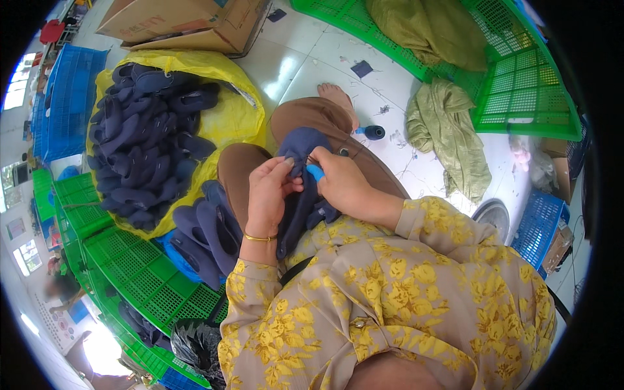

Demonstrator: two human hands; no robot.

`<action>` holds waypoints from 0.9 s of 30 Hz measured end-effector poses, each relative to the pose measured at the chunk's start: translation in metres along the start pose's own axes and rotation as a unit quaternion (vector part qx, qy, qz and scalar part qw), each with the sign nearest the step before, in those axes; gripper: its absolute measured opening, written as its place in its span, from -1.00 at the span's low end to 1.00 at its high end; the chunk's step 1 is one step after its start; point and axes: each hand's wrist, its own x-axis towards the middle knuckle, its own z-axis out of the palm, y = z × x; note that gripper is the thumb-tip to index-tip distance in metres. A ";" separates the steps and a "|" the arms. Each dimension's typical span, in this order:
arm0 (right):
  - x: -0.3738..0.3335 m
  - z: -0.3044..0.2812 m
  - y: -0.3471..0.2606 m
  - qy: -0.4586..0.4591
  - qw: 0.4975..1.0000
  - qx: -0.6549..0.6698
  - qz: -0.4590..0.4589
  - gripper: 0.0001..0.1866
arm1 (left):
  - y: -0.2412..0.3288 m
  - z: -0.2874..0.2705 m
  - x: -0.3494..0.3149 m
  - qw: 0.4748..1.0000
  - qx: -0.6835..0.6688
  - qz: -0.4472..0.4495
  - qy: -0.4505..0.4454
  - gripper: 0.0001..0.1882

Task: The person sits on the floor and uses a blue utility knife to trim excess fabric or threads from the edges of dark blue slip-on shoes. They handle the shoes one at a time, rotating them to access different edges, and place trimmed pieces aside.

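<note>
- Many navy shoe-shaped pieces (140, 140) are heaped in a yellow sack (247, 123) on the left, beside green crates (146, 266).
- Nearer, several similar pieces lie next to the left thigh.
- The left hand (268, 188) is half closed, thumb and fingers pinching the left edge of one navy piece (304, 141).
- This held piece is above the lap, between both hands. I judge it light, soft, easy to bend and not slippery; its gathered edge seems good for gripping.
- The right hand (344, 182) is nearly closed on the right side; something bright blue (315, 172) shows there, whether tool or finger cover I cannot tell.
</note>
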 end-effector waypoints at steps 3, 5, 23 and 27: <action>0.002 -0.001 0.000 -0.016 1.000 0.012 0.012 -0.84 | 0.000 -0.002 -0.001 1.000 -0.015 -0.002 -0.009 -0.91; 0.001 -0.002 0.000 -0.021 1.000 0.011 0.010 -0.86 | 0.000 -0.003 -0.001 1.000 -0.022 -0.003 -0.016 -0.90; 0.007 0.006 0.003 0.023 0.997 0.056 -0.040 -0.75 | -0.009 0.000 -0.005 0.999 0.027 0.043 0.002 -0.87; 0.011 0.004 -0.004 0.031 0.993 -0.016 -0.109 -0.74 | -0.011 0.001 -0.006 0.997 0.044 0.059 -0.003 -0.85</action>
